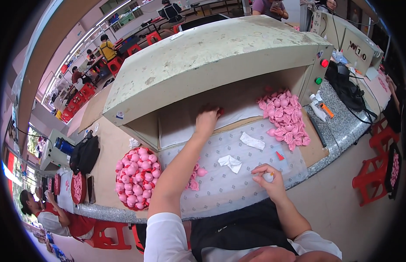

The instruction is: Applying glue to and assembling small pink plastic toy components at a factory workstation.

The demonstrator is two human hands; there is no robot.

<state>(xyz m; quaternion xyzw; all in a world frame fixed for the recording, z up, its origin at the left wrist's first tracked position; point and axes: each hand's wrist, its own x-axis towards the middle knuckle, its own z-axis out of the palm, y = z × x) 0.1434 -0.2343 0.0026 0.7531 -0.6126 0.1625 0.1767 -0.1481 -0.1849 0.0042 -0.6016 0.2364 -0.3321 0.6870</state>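
Observation:
My left hand (207, 121) reaches into the opening of a large cream metal box (211, 52). A small red piece (220, 112) is at its closed fingertips; its exact shape is too small to tell. My right hand (276, 183), above the front of the patterned sheet (211, 192), is wrapped around a small white bottle (268, 176). Between the hands lie two crumpled white papers, one a folded tissue (230, 163). A red triangular piece (279, 156) is beyond my right hand. Under my left forearm a few pink pieces (195, 179) show, partly hidden.
A basket of pink round pieces (137, 178) with red parts stands left. Pink petal-like pieces (286, 118) are heaped right, partly inside the box. Red and green buttons (318, 81) sit on its side. An orange-handled tool (327, 110) lies farther right. Other people sit around.

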